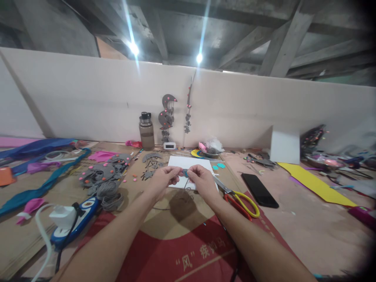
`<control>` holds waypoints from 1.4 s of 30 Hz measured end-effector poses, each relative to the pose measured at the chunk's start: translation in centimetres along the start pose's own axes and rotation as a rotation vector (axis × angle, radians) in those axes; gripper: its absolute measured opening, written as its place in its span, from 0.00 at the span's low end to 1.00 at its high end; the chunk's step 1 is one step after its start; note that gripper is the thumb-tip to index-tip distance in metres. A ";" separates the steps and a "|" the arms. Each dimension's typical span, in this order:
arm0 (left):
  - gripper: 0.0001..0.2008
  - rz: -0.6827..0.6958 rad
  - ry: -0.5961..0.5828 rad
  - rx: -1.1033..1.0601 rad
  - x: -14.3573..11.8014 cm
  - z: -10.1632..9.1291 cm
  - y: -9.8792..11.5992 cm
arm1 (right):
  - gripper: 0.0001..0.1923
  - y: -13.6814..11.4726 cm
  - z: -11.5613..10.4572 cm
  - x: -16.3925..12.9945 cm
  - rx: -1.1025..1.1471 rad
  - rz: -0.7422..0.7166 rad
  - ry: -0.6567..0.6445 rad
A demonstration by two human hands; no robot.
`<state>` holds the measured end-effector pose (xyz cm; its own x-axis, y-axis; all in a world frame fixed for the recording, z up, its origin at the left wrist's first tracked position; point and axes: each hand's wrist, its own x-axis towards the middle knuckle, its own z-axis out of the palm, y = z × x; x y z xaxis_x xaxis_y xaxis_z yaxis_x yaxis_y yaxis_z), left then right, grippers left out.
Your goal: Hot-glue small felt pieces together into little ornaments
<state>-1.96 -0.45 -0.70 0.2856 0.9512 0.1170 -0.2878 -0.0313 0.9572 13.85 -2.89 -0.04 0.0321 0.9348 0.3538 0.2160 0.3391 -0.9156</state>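
My left hand (pixel 163 179) and my right hand (pixel 201 180) meet above the table's middle, fingertips pinched together on a small teal piece (pixel 185 172). A thin grey string (pixel 188 190) hangs from it and trails onto the cardboard below. Under and behind the hands lies a white sheet (pixel 189 162). Scissors (pixel 239 199) with yellow and red handles lie just right of my right hand.
A black phone (pixel 259 190) lies right of the scissors. Grey cut shapes and coiled cord (pixel 108 180) sit at left, with a blue glue gun (pixel 78 221) nearer me. A water bottle (pixel 146 131) stands by the white wall; yellow foam (pixel 315 182) lies at right.
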 end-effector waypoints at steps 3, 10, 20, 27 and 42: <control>0.14 0.013 -0.030 0.094 -0.1 0.1 0.0 | 0.07 -0.4 0.1 -0.4 -0.042 -0.037 -0.002; 0.14 0.066 -0.030 0.256 -0.3 0.0 0.1 | 0.07 -0.5 0.3 -0.7 -0.148 -0.104 -0.009; 0.15 0.273 0.209 0.478 0.0 -1.0 0.6 | 0.09 0.4 1.4 -0.9 -0.216 -0.052 -0.191; 0.15 0.350 0.311 0.428 0.4 -1.7 0.5 | 0.11 0.2 1.9 -1.5 -0.222 -0.100 -0.325; 0.18 0.387 0.612 -0.045 2.4 -4.7 0.6 | 0.20 2.5 -3.2 1.6 -0.997 0.197 -0.078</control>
<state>-5.75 3.27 -1.12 -0.4032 0.8762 0.2639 -0.3055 -0.4007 0.8638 17.54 -0.90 -1.15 0.0984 0.9809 0.1681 0.9295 -0.0303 -0.3676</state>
